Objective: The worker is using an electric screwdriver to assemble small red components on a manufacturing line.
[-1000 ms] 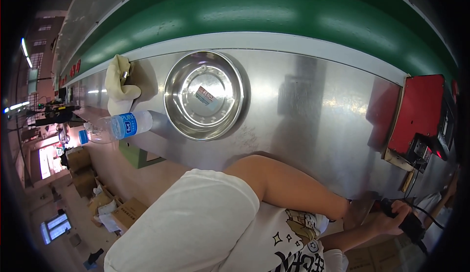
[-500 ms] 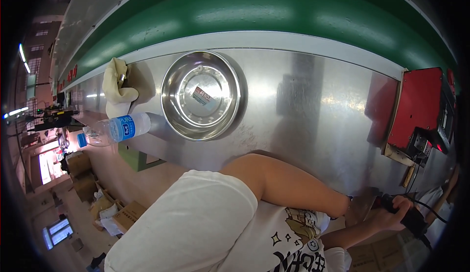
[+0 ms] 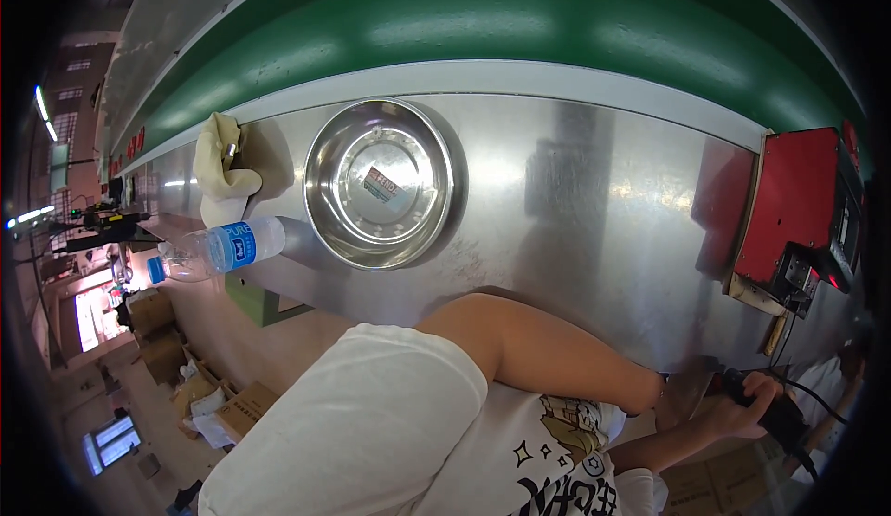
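Note:
At the lower right, my right hand [image 3: 754,397] is closed around a black corded hand tool [image 3: 784,416]; its exact kind does not show. My left arm reaches across from the white sleeve, and my left hand [image 3: 676,403] is close beside the right one. A blurred grey-brown shape [image 3: 698,375] is at the left hand, next to the tool's near end. Its fingers are too hidden and smeared to read. A black cable [image 3: 817,399] runs from the tool's area towards a red box-shaped device [image 3: 789,205] with a dark front and a small red light.
A round steel basin [image 3: 320,228] with a label inside stands on the metal bench [image 3: 575,238]. Left of it are a clear water bottle [image 3: 209,251] and a beige cloth item [image 3: 218,159]. Cardboard boxes [image 3: 243,412] lie on the floor. Another person [image 3: 835,381] is at the far right.
My hands and the tool have hardly moved. At the far right, the other person has shifted slightly.

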The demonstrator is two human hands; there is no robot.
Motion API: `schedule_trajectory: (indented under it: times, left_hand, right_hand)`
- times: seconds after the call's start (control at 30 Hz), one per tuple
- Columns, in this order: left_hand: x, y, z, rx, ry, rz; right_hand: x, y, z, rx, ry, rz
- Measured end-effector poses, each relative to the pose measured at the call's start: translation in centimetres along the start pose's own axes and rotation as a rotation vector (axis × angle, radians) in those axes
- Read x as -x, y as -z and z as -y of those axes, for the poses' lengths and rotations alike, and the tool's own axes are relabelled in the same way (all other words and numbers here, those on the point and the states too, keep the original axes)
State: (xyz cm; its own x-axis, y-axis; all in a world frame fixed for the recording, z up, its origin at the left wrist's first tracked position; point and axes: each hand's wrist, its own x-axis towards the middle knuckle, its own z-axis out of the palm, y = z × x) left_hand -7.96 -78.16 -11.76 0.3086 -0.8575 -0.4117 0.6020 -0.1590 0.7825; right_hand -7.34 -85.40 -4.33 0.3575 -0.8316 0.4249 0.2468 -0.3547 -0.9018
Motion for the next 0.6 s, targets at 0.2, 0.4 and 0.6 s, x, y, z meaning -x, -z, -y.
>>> schedule_trajectory:
  times: [0.2, 0.4, 0.6]
  left_hand:
    - [0.06, 0.51, -0.04, -0.029, -0.013, 0.022]
    - [-0.05, 0.22, 0.38, -0.057, -0.029, 0.044]
    - [0.33, 0.23, 0.85, -0.080, -0.047, 0.061]
  right_hand:
    - [0.10, 0.09, 0.01, -0.018, -0.005, 0.026]
    - [0.32, -0.46, 0.27, -0.048, -0.005, 0.004]
    - [0.19, 0.20, 0.13, -0.084, -0.026, 0.032]
